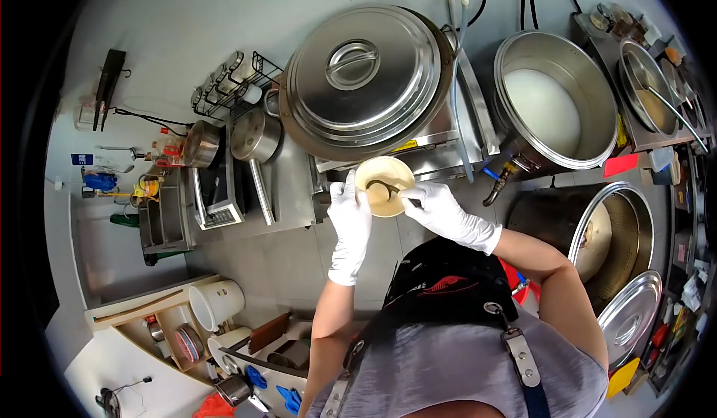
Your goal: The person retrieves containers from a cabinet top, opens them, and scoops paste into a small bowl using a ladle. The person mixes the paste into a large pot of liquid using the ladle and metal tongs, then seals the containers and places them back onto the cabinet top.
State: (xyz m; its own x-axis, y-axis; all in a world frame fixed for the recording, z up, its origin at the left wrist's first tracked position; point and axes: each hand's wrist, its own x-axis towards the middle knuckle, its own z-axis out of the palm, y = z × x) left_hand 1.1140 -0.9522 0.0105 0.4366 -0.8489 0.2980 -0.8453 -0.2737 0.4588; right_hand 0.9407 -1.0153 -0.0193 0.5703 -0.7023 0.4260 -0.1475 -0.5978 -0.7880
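Note:
A cream-coloured paper bowl (403,173) is held up in front of me, with pale beige contents inside. My left hand (349,213), in a white glove, is closed on the bowl's left rim. My right hand (441,210), also gloved in white, pinches the handle of a dark spoon (379,184) at the right rim. The spoon's curved end is inside the bowl. Just beyond the bowl stands a large pan with a domed steel lid (362,75).
A tall steel pot (556,97) with a tap holds whitish liquid, right of the lidded pan. Below it stands another large pot (620,231), with a loose lid (631,317) nearby. Two saucepans (255,136) (202,143) sit left. A white bucket (216,302) is behind, lower left.

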